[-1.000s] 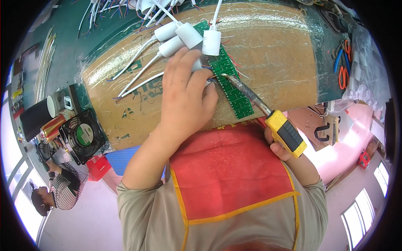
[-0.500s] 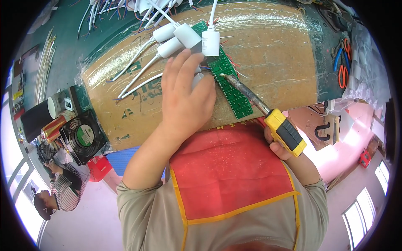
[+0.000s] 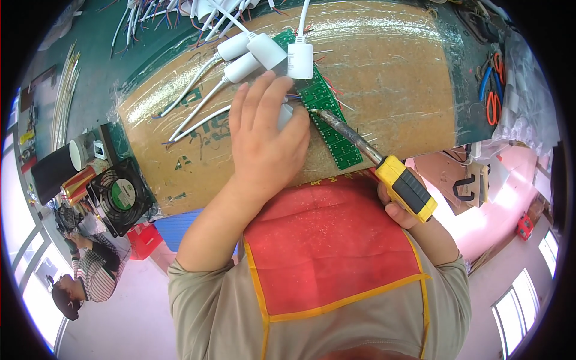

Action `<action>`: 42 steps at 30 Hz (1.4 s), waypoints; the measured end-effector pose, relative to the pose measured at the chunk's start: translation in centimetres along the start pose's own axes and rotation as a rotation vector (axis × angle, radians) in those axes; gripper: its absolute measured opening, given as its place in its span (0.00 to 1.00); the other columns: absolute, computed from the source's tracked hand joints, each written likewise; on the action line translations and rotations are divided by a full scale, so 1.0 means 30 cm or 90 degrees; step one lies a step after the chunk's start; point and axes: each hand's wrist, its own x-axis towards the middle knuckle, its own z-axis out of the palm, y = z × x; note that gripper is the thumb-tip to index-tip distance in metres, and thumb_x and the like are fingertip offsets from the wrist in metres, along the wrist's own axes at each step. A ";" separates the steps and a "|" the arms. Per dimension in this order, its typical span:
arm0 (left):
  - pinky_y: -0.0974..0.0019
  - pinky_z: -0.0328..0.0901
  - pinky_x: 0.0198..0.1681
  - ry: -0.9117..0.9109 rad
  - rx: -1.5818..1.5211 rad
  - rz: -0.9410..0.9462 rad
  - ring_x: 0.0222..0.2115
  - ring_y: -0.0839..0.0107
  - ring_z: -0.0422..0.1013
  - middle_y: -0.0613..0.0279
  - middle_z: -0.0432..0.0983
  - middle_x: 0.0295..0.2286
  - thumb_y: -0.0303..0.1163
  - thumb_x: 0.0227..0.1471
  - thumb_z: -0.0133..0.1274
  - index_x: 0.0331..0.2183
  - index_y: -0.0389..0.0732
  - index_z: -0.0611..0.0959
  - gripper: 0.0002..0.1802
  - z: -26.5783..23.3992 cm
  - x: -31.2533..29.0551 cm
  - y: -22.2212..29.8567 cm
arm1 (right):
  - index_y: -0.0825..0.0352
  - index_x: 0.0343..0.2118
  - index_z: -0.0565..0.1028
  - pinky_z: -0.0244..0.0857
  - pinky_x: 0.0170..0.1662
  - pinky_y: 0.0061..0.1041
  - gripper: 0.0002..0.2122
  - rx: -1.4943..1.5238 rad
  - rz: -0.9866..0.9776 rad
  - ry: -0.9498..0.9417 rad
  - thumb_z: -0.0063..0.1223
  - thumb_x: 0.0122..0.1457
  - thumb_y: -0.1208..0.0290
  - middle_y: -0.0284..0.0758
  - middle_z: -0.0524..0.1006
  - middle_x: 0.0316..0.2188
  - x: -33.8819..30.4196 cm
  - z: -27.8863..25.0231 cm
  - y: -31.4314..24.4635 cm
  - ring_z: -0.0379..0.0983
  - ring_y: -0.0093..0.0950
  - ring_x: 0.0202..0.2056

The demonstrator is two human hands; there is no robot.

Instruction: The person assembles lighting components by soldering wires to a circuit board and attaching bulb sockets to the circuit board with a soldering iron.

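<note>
My left hand (image 3: 264,138) is closed round a white plastic cable housing (image 3: 284,115), mostly hidden by my fingers, at the left edge of a green circuit board strip (image 3: 337,135). Thin dark wires run from that housing to the board. In my right hand (image 3: 397,210) is a soldering iron (image 3: 409,189) with a yellow and black handle. Its metal tip rests at or just above the board's left edge, close to my left fingertips. More white cable housings (image 3: 300,60) lie across the board's far end, and red wires stick out along its right side.
Beneath the work lies a brown board (image 3: 396,78) under clear film. A black fan (image 3: 120,197) stands at the left, with pliers (image 3: 492,96) at the far right. Bundled white cables (image 3: 174,12) lie at the back. Another person (image 3: 90,270) is at the lower left.
The soldering iron's tip has shifted slightly left along the board, toward my left fingers. My left hand stays almost where it was, still on the white housing.
</note>
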 end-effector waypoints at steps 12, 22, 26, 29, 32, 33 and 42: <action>0.46 0.57 0.57 -0.014 -0.085 -0.071 0.51 0.52 0.67 0.54 0.71 0.47 0.26 0.38 0.61 0.29 0.41 0.80 0.10 -0.001 -0.005 0.000 | 0.69 0.52 0.65 0.57 0.29 0.20 0.26 -0.020 -0.005 0.001 0.61 0.52 0.68 0.31 0.68 0.28 -0.054 -0.005 0.054 0.63 0.21 0.26; 0.46 0.56 0.58 -0.007 -0.085 -0.046 0.52 0.51 0.67 0.54 0.71 0.47 0.25 0.39 0.60 0.29 0.41 0.79 0.10 0.003 -0.008 -0.005 | 0.69 0.46 0.67 0.56 0.27 0.20 0.22 0.028 -0.011 0.023 0.63 0.51 0.67 0.30 0.68 0.26 -0.039 0.002 0.046 0.63 0.20 0.25; 0.46 0.56 0.57 -0.001 -0.095 -0.045 0.52 0.51 0.66 0.55 0.71 0.48 0.25 0.39 0.60 0.28 0.41 0.78 0.09 0.003 -0.002 -0.005 | 0.69 0.44 0.68 0.57 0.27 0.20 0.21 0.034 0.009 0.006 0.63 0.51 0.67 0.30 0.68 0.26 -0.040 -0.002 0.047 0.63 0.20 0.25; 0.46 0.56 0.57 0.000 -0.099 -0.048 0.53 0.52 0.66 0.55 0.71 0.48 0.25 0.39 0.60 0.27 0.42 0.78 0.09 0.000 0.001 -0.003 | 0.69 0.43 0.69 0.57 0.28 0.20 0.19 0.070 0.030 0.030 0.63 0.52 0.67 0.30 0.68 0.26 -0.038 0.011 0.035 0.63 0.20 0.25; 0.48 0.57 0.56 -0.013 -0.098 -0.046 0.53 0.49 0.66 0.54 0.70 0.49 0.23 0.37 0.61 0.28 0.41 0.79 0.10 -0.007 0.006 -0.002 | 0.69 0.42 0.69 0.57 0.29 0.19 0.18 0.032 -0.001 0.021 0.63 0.52 0.67 0.30 0.68 0.27 -0.032 0.003 0.036 0.63 0.20 0.26; 0.50 0.60 0.54 -0.023 -0.096 -0.040 0.53 0.47 0.65 0.52 0.69 0.50 0.21 0.36 0.62 0.28 0.39 0.79 0.12 -0.009 0.008 -0.002 | 0.69 0.42 0.69 0.57 0.29 0.19 0.18 0.032 -0.001 0.021 0.63 0.52 0.67 0.30 0.68 0.27 -0.033 -0.001 0.042 0.63 0.20 0.26; 0.49 0.59 0.55 -0.060 -0.093 -0.045 0.54 0.47 0.64 0.53 0.68 0.51 0.21 0.37 0.61 0.28 0.40 0.80 0.11 -0.015 0.014 0.004 | 0.68 0.43 0.67 0.57 0.29 0.20 0.18 0.019 -0.005 -0.005 0.62 0.53 0.69 0.32 0.68 0.27 -0.027 -0.003 0.025 0.63 0.21 0.26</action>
